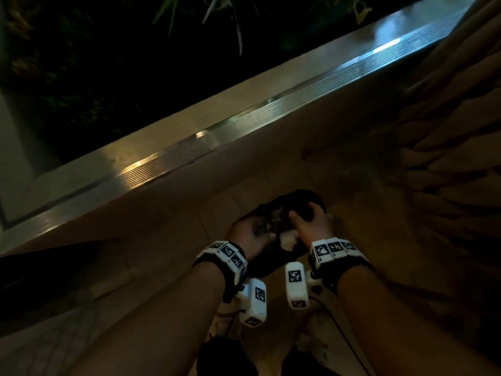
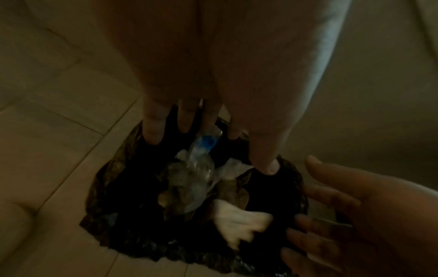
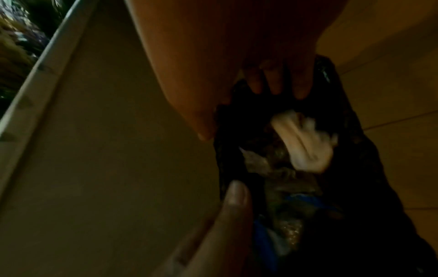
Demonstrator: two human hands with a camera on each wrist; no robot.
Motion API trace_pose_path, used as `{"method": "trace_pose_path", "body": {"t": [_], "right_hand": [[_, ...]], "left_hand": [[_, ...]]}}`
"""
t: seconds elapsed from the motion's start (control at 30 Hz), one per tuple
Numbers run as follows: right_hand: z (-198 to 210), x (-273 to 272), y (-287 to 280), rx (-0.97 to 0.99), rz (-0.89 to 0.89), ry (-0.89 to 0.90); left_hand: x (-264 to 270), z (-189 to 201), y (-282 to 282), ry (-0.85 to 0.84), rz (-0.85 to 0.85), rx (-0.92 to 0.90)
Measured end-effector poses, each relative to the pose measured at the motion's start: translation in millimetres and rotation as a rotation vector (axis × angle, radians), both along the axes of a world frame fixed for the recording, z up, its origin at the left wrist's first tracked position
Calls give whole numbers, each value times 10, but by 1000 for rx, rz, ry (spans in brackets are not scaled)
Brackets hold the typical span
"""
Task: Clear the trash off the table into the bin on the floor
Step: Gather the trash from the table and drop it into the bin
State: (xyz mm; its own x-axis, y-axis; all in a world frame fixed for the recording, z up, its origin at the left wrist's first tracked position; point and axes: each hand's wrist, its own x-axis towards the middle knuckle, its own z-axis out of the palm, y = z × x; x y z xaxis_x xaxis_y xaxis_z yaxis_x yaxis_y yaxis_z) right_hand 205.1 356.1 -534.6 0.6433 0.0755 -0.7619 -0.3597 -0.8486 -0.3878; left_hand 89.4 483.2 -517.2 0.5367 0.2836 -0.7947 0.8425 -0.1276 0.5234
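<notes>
A bin lined with a black bag (image 1: 299, 195) stands on the tiled floor. Inside it lie a crushed clear plastic bottle (image 2: 199, 168) with a blue label, a crumpled white tissue (image 2: 239, 219) and brownish wrappers. My left hand (image 1: 257, 232) hangs over the bin's left side, its fingers (image 2: 154, 131) straight and pointing down into the bag with nothing in them. My right hand (image 1: 303, 215) is over the right rim, fingers (image 3: 272, 84) relaxed and spread against the black bag (image 3: 355, 150), holding nothing. In the right wrist view the tissue (image 3: 305, 144) lies just beyond those fingers.
A low beige wall with a ribbed metal sill (image 1: 244, 123) runs diagonally just beyond the bin, with dark plants behind it. A woven wicker piece (image 1: 447, 147) stands at the right. Beige floor tiles (image 2: 59, 140) surround the bin.
</notes>
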Motion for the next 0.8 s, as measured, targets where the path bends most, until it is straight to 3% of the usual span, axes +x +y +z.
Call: {"method": "trace_pose_path", "body": {"t": [0.1,0.23,0.37,0.5,0.63,0.8], "right_hand": [[231,12,-98,-18,-1,-43],[832,-128,-108,51,-25,-45],[1664,-386,-134,97,90,58],[2751,-640,-325,167,174,71],[3876,-841,-827,273,161,-14],[4895,-1083,-2018,351,64,-189]], "left_hand": [[-180,183,89,30,-16,63],[-434,753,283,82,-60,54],[-685,1504,469,86,-136,128],[-879,2389,535,84,-241,233],[-901,3285,379,0,-428,320],[-683,4357,-342,-235,-670,363]]}}
